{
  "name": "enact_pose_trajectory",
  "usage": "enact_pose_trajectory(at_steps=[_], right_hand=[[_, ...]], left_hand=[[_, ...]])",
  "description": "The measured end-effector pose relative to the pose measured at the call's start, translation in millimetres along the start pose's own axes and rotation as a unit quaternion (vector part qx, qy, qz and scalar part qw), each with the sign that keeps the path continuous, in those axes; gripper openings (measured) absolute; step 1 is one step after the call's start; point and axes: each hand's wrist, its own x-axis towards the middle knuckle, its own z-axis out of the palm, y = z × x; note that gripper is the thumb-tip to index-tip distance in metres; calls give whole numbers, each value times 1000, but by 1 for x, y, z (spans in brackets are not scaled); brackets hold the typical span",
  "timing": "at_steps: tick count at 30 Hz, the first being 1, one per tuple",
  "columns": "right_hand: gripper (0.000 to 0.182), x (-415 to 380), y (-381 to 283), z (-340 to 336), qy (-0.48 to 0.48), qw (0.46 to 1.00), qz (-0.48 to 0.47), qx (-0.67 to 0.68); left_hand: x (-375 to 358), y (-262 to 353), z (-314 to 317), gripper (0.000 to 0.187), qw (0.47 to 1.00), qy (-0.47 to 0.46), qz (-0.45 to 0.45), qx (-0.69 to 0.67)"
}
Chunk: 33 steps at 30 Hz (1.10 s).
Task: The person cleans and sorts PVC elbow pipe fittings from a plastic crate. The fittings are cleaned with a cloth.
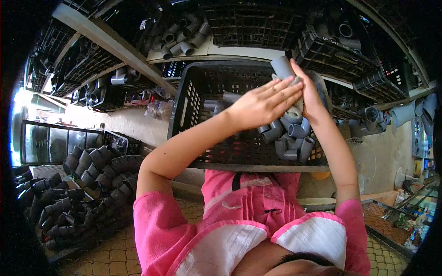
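Above the black crate (248, 166), both hands meet around a grey plastic pipe fitting (282, 67). My right hand (311, 92) grips it from the right side, with the thumb side upward. My left hand (269, 100) lies across it with fingers extended together, pressing a pale rag (294, 112) against the fitting. The fitting's upper end sticks out above the fingers; its lower part is hidden by the hands and rag. Below them, several grey elbow fittings (299, 130) lie in the right part of the crate, and a few more (212, 106) lie toward its left.
A large heap of dark pipe fittings (92, 184) stands at the left. Shelves behind hold grey fittings (184, 41) and black crates (334, 57). A slanting beam (110, 41) crosses the upper left. A fan (354, 145) stands at the right.
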Motion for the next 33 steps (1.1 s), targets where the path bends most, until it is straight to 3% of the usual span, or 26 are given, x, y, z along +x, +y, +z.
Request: enact_pose_trajectory(at_steps=[4, 5, 9, 12, 13, 14, 16, 18, 19, 20, 24, 26, 28, 29, 32, 33], right_hand=[[54, 13, 10, 7, 35, 996, -81, 23], [47, 10, 6, 11, 44, 995, -76, 43], [49, -3, -10, 1, -15, 999, -16, -22], [48, 1, -6, 12, -28, 998, 3, 62], [46, 7, 1, 12, 16, 996, -48, 69], [45, 8, 1, 12, 10, 997, -41, 61], [44, 9, -1, 10, -4, 999, -30, 44], [44, 6, -4, 6, -51, 998, -14, 43], [44, 5, -8, 1, -74, 997, 4, 31], [44, 5, -10, -2, -97, 995, 22, 19], [50, 9, 5, 16, 45, 997, -48, 49], [56, 3, 0, 19, 14, 999, -32, 3], [60, -3, -6, 11, -39, 999, 9, -35], [66, -1, -1, 12, 32, 997, -26, -62], [63, -6, -8, 20, 11, 998, 0, -60], [63, -7, -7, 26, 23, 999, -6, -47]], left_hand=[[7, -21, -3, 62, 989, 46, -138, -17], [5, -19, -3, 62, 993, 37, -112, -8], [3, -1, -1, 65, 998, 25, 55, 31], [5, -22, 1, 66, 999, 40, 8, -26], [6, -28, -3, 65, 998, 54, -27, 4], [6, -31, -6, 66, 996, 69, -61, 14], [3, -28, -12, 58, 991, 57, -54, 105], [-4, -17, -8, 47, 983, 44, 7, 178], [-2, -12, -3, 43, 973, 88, 31, 209], [-2, -11, -1, 46, 965, 84, 72, 237], [2, -31, -10, 66, 990, 78, -50, 104], [-2, -25, -4, 64, 990, 86, -90, 72], [-8, -12, 4, 61, 995, 87, 0, 42], [-8, -7, 2, 60, 997, 58, 36, 43], [-6, -29, 2, 64, 997, 67, 39, 23], [-5, -32, -2, 68, 998, 58, -22, 5]])
